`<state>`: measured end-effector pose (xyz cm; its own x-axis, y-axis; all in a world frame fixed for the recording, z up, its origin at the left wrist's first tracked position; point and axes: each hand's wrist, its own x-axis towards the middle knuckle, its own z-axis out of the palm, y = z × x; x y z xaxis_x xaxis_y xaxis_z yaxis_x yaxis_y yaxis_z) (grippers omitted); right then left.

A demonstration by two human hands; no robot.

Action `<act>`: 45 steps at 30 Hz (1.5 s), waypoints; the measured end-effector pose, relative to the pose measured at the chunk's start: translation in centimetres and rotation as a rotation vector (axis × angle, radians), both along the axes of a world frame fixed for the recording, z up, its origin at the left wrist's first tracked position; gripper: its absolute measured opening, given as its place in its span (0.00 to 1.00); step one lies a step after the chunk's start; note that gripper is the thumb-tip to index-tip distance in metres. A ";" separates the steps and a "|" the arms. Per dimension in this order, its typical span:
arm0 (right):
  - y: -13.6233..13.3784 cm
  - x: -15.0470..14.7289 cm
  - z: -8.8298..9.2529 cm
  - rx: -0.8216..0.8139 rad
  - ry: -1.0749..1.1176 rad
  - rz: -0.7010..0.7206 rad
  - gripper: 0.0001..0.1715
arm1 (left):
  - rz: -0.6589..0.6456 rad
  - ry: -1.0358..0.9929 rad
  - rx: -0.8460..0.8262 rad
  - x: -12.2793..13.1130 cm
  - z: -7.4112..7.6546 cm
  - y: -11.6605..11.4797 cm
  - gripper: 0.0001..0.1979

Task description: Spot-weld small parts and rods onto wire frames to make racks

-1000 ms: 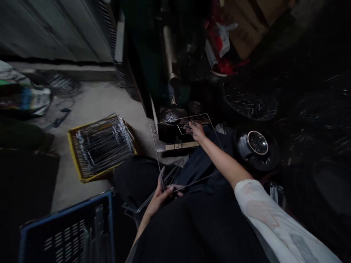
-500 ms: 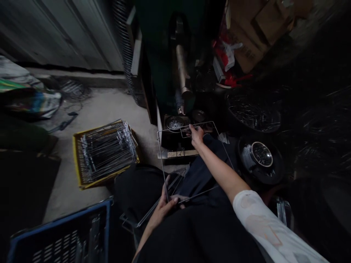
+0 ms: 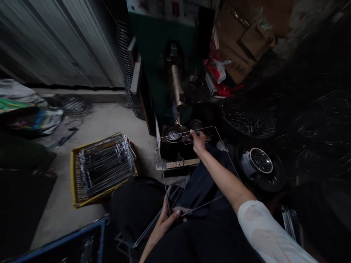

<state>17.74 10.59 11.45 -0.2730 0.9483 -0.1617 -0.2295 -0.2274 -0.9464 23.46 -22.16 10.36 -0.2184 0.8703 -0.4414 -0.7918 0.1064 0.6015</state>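
Note:
A thin rectangular wire frame (image 3: 163,173) lies nearly flat across my lap, reaching to the machine's low work surface. My left hand (image 3: 167,215) is shut on its near corner. My right hand (image 3: 197,141) reaches to the far side of the frame and pinches a small bent wire piece (image 3: 186,138) against the far edge. That hand sits just in front of a copper-coloured welding electrode (image 3: 177,87) on a green spot-welding machine (image 3: 156,33). A small bowl of short wire bits (image 3: 173,134) sits just beyond the frame's far edge.
A yellow crate (image 3: 101,170) holds stacked wire racks on the concrete floor at left. A blue crate (image 3: 60,244) sits at bottom left. Black tubs of wire (image 3: 248,120) and a steel bowl (image 3: 261,162) crowd the right. Cardboard boxes (image 3: 236,44) stand behind.
The view has tilted, so the scene sits lower and the blue crate has slid out of the bottom. Both hands keep the same hold, and the frame has shifted only slightly.

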 end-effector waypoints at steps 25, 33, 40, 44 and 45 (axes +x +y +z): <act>0.2 -0.8 1.5 0.014 0.128 0.052 0.23 | 0.045 0.136 -0.023 0.4 -0.8 0.6 0.53; 0.4 -0.9 2.7 -0.008 0.129 0.057 0.21 | 0.000 0.154 -0.014 -0.3 -0.4 0.9 0.53; 1.0 -0.8 3.5 -0.032 0.146 0.047 0.21 | 0.002 0.146 0.018 -0.4 1.2 1.5 0.56; 1.1 -0.9 3.9 -0.035 0.123 0.049 0.20 | -0.012 0.150 -0.007 -0.6 2.0 1.7 0.56; 1.1 -1.0 4.0 -0.036 0.120 0.048 0.19 | -0.017 0.143 -0.010 -0.6 2.0 1.8 0.55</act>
<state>16.74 11.68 15.42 -0.3373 0.9279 -0.1589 -0.3290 -0.2744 -0.9036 22.87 -20.38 12.39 -0.2651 0.8699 -0.4160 -0.6963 0.1257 0.7067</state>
